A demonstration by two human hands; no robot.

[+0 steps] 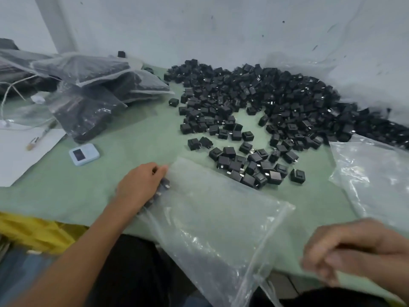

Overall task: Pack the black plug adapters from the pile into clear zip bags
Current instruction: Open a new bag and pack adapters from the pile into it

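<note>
The plug adapters [254,103] are small black cubes with metal prongs, heaped on the green table [132,138] against the wall, with strays spread nearer the person; a clear zip bag [210,218] lies crinkled just in front of them, overhanging the table edge; the left hand [141,185] curls its fingers round a handful of adapters [162,185] at the bag's left edge; the right hand [354,251] is blurred, fingers bent near the bag's lower corner; whether they pinch it, I cannot tell.
</note>
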